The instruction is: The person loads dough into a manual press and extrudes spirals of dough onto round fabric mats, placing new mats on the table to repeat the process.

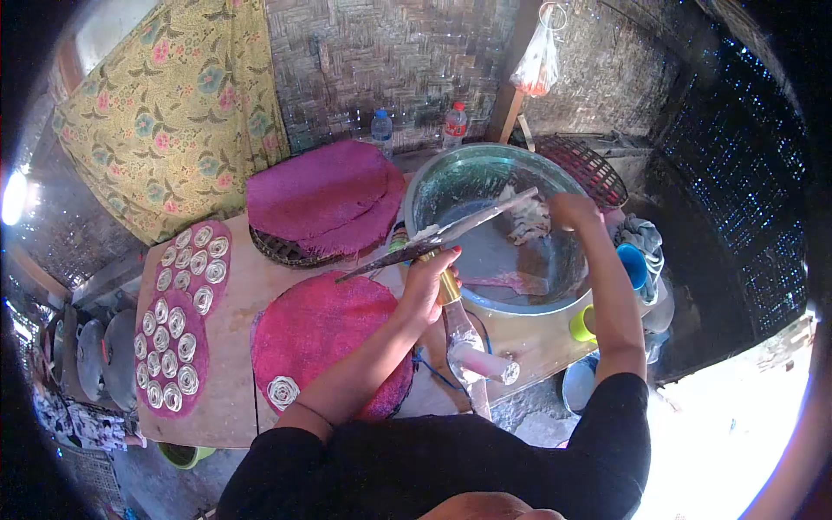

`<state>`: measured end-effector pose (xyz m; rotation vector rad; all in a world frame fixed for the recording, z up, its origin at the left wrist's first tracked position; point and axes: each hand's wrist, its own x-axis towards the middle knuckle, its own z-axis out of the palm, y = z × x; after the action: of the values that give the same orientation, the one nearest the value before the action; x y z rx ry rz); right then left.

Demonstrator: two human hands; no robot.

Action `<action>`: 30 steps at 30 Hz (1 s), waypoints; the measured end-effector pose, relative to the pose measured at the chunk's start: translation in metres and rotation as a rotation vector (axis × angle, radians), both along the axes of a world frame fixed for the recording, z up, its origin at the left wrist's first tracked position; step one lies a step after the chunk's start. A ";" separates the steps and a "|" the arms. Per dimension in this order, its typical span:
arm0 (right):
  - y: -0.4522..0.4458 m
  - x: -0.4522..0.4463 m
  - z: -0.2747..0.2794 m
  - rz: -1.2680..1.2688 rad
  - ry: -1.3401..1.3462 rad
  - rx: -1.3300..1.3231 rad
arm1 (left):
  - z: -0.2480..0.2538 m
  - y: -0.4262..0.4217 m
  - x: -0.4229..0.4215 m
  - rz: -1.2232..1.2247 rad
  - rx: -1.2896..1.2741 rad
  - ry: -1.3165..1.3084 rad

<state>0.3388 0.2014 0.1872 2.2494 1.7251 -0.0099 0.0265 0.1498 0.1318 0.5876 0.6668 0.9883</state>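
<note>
My left hand (425,288) is closed around the brass-coloured tube of a wooden press (450,286). A long wooden bar (399,251), smeared with white, crosses at the tube's top and slants over the basin's rim. Below the tube, a wooden piece with a pale cylindrical plunger (479,362) lies toward my body. My right hand (572,211) reaches into the large basin (419,186), its fingers curled at a lump of whitish dough (525,221). Under my left forearm is a round pink mat (325,316) bearing one white coil (282,393).
Purple mats (198,329) with several white coils lie at left. Stacked purple cloths (321,195) rest on a woven tray behind. Two bottles (455,121) stand by the wall. A blue cup (632,265), a green cup (583,324) and a woven basket (598,169) surround the basin's right side.
</note>
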 end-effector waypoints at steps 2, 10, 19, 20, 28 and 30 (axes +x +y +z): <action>-0.034 -0.017 0.047 0.006 0.053 0.184 | 0.009 -0.002 -0.007 0.028 -0.021 -0.050; -0.137 -0.028 0.156 0.305 0.876 0.285 | 0.150 -0.003 -0.160 0.098 0.566 -0.422; -0.126 -0.149 0.117 0.505 1.749 -0.022 | 0.147 0.000 -0.175 0.614 1.585 1.338; -0.119 -0.163 0.108 0.556 1.817 -0.110 | 0.142 -0.002 -0.175 0.638 1.692 1.420; -0.131 -0.223 0.173 1.193 0.442 0.651 | 0.139 -0.027 -0.206 0.472 1.786 1.745; -0.147 -0.255 0.176 1.251 -0.011 0.849 | 0.132 -0.029 -0.200 0.524 1.655 1.689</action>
<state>0.0836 0.0547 0.3637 1.0315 3.1606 1.1441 -0.1740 0.1212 0.2633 3.0051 1.3828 1.2250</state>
